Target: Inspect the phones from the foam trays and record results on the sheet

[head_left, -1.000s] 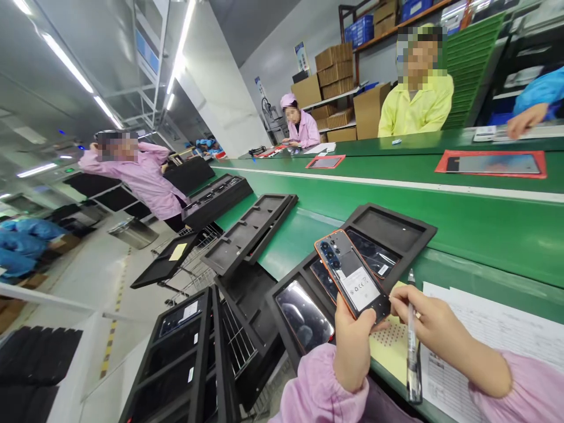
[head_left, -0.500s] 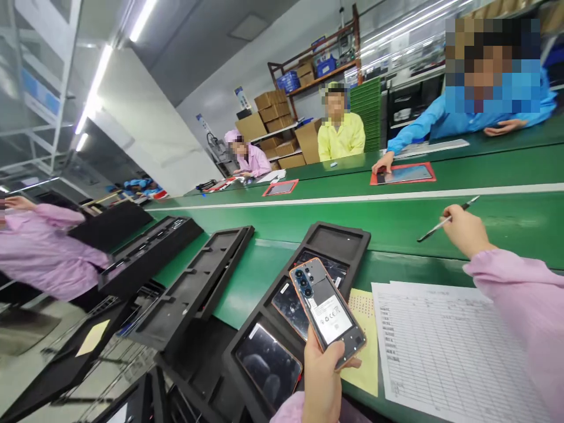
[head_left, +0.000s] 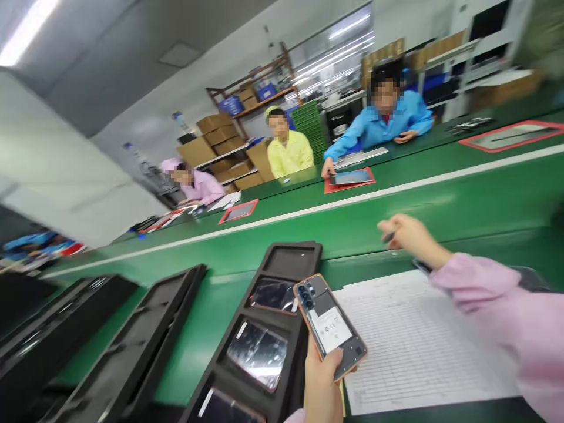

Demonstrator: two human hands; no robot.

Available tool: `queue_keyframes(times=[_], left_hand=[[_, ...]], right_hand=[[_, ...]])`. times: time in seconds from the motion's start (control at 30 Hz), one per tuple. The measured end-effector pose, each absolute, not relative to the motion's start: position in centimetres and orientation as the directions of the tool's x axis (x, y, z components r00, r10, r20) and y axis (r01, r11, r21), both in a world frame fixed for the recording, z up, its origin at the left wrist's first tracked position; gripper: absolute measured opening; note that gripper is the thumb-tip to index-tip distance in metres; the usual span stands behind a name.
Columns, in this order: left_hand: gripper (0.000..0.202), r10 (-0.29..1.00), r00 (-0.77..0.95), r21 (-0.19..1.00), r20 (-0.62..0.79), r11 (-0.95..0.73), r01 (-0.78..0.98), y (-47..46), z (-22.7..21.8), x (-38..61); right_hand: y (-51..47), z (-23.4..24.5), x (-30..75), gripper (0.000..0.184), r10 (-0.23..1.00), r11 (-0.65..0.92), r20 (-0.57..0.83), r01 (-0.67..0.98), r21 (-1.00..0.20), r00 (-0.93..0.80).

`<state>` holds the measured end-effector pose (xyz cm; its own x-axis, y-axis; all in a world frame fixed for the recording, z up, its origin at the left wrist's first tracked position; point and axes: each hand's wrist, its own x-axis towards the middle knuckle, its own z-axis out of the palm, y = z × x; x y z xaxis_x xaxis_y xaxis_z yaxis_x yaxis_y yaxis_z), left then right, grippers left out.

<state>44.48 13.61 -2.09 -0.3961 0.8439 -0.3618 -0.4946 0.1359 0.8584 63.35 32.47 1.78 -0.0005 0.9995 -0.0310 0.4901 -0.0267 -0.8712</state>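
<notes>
My left hand (head_left: 323, 383) grips an orange-rimmed phone (head_left: 329, 326) by its lower end, back side up, with the camera cluster at the far end. It hovers beside a black foam tray (head_left: 291, 258) whose pockets hold more phones (head_left: 258, 353). My right hand (head_left: 408, 235), in a pink sleeve, reaches out over the green belt (head_left: 308, 226) with its fingers closed round a pen, blurred by motion. A printed form sheet (head_left: 409, 335) lies between the two hands.
Empty black trays (head_left: 132, 346) lie to the left on the belt's near side. Across the belt sit three people, in pink, yellow and blue; red-framed mats (head_left: 350, 179) lie before them. Cardboard boxes and shelving stand behind.
The view has swung right. My right hand with the pen has come lower and nearer over the belt. The left hand still holds the phone in much the same way.
</notes>
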Motion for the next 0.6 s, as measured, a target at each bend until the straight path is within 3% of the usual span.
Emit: queue_keyframes(times=[0.13, 0.3, 0.47, 0.6], left_hand=[[0.046, 0.902, -0.298, 0.896, -0.313, 0.177, -0.406, 14.9, -4.8, 47.2], [0.07, 0.943, -0.062, 0.88, -0.326, 0.279, -0.385, 14.3, -5.1, 49.4], [0.052, 0.946, -0.218, 0.928, -0.242, 0.16, -0.338, 12.7, -2.5, 46.4], [0.041, 0.896, -0.388, 0.949, -0.214, 0.097, -0.299, 11.2, -0.7, 42.2]], right_hand=[[25.5, -2.0, 59.8, 0.021, 0.974, -0.009, -0.1, 0.408, -0.913, -0.202], [20.9, -3.3, 63.7, 0.013, 0.999, 0.018, 0.001, 0.352, -0.936, -0.049], [21.2, -3.3, 73.1, 0.029, 0.975, 0.025, 0.128, 0.48, -0.877, 0.184], [22.6, -5.3, 73.4, 0.024, 0.984, 0.119, 0.173, 0.566, -0.816, 0.042]])
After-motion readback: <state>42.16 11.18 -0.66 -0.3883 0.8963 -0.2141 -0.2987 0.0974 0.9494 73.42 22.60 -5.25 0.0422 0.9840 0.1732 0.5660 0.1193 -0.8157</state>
